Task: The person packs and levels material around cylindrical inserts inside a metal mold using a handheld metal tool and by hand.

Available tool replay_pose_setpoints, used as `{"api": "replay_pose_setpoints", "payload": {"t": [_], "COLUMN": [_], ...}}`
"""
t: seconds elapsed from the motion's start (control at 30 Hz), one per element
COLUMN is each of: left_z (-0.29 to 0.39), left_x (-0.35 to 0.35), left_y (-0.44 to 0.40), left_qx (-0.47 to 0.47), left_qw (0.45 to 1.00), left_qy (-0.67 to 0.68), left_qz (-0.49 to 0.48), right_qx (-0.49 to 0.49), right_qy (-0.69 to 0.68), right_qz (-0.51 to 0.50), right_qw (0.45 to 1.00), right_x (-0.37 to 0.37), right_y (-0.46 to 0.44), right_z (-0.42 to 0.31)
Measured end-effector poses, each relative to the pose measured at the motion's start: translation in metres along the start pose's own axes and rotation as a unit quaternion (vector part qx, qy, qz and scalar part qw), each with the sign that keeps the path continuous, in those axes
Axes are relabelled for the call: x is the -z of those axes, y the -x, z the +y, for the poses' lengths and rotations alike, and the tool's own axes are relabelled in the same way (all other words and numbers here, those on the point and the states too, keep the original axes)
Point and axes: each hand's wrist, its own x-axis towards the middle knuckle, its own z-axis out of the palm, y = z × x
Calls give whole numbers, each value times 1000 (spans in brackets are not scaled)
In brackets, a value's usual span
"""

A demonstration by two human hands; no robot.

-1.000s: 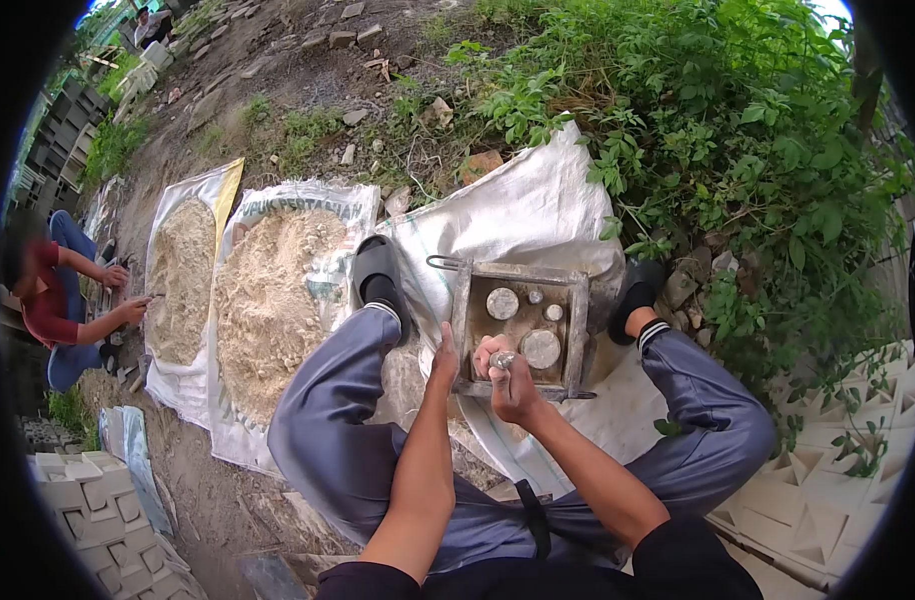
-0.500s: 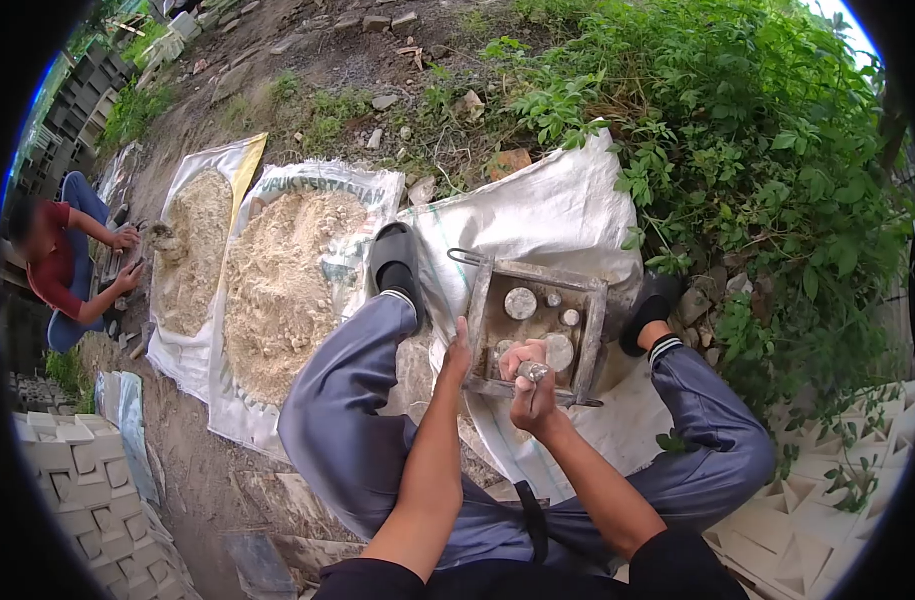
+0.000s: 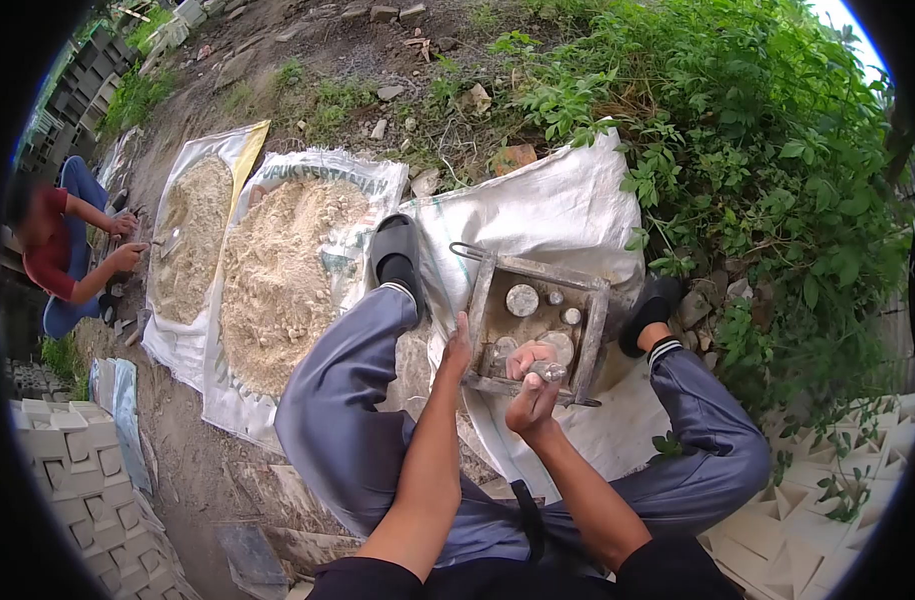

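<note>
My right hand (image 3: 534,392) is closed around a short grey tool with a rounded, pale-smeared end (image 3: 549,371); its exact kind I cannot make out. It is held over the near side of a square wooden mould frame (image 3: 595,325) with a metal loop at its far left corner. Inside the frame are several round pale discs (image 3: 522,300), large and small, some partly covered by my hand. My left hand (image 3: 457,350) lies edge-on against the frame's left outer side, fingers stretched out and holding nothing.
The frame sits on a white woven sack (image 3: 538,225) between my feet. Left are two more sacks with sandy powder (image 3: 288,270) (image 3: 193,220). A co-worker (image 3: 58,245) crouches at far left. Patterned pale blocks (image 3: 68,470) stand lower left; leafy plants (image 3: 758,150) grow right.
The tool in my right hand has tipped, its rounded end now pointing more to the right. My left hand stays put. The co-worker's hand has shifted toward the nearby powder.
</note>
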Motion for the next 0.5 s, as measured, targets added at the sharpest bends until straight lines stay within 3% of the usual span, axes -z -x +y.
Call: {"api": "replay_pose_setpoints", "payload": {"t": [0.1, 0.17, 0.23, 0.27, 0.4, 0.5], "left_z": [47, 43, 16, 0, 40, 55], "left_x": [13, 11, 7, 5, 7, 16], "left_y": [53, 48, 23, 12, 43, 63], "left_qx": [12, -3, -3, -1, -22, -23], "left_qw": [1000, 1000, 1000, 1000, 1000, 1000], "left_qy": [-2, 7, 3, -1, 5, 12], "left_qz": [9, 15, 10, 7, 6, 17], "right_qx": [-39, -69, -28, 23, -13, 16], "right_qy": [32, 19, -43, 0, 120, 13], "right_qz": [-38, -35, 68, 39, -70, 8], "right_qw": [998, 997, 996, 999, 990, 1000], "right_x": [1, -4, -6, -1, 2, 1], "right_y": [-9, -14, -3, 9, -8, -1], "right_z": [0, -14, -16, 3, 0, 4]}}
